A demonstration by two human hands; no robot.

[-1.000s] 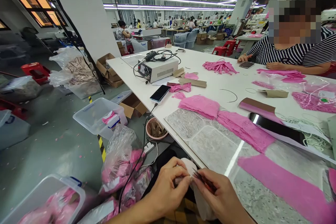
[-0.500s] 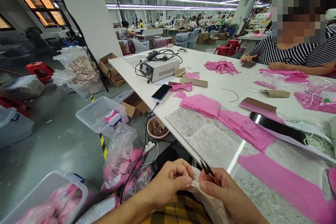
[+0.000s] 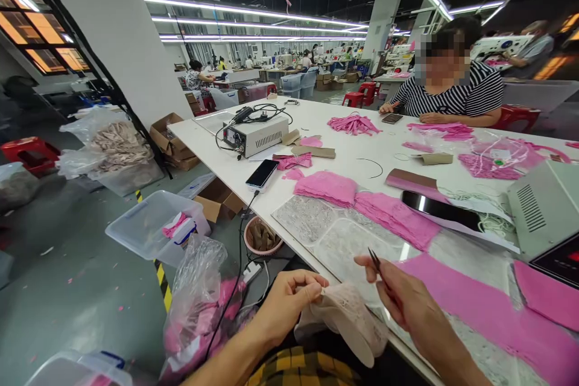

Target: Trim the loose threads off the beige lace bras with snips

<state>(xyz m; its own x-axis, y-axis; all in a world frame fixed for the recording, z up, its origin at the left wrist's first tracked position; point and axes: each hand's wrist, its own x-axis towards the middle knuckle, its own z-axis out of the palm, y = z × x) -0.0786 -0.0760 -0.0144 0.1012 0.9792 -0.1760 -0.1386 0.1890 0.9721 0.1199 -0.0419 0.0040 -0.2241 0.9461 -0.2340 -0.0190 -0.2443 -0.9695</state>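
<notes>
My left hand (image 3: pixel 294 301) pinches the edge of a beige lace-patterned fabric piece (image 3: pixel 348 319), which hangs over my lap by the table's edge. My right hand (image 3: pixel 407 295) is off the fabric, to its right, with a pair of thread snips (image 3: pixel 382 271) held in it. The snips' dark blades point up and away from me; their handles are mostly inside the palm. Beyond my hands, a pink fabric strip (image 3: pixel 474 307) and stacked pink fabric pieces (image 3: pixel 393 217) lie on the table.
The white table (image 3: pixel 212 163) bears a grey machine box (image 3: pixel 262 136) with cables, a phone (image 3: pixel 262 174) and a second grey machine (image 3: pixel 543 205) at right. A co-worker in a striped top (image 3: pixel 452 93) sits opposite. Left on the floor are a plastic bin (image 3: pixel 154 223) and a bag of pink pieces (image 3: pixel 199 307).
My right hand has let go of the fabric and moved up and right with the snips. The fabric now hangs from my left hand. The view has turned right.
</notes>
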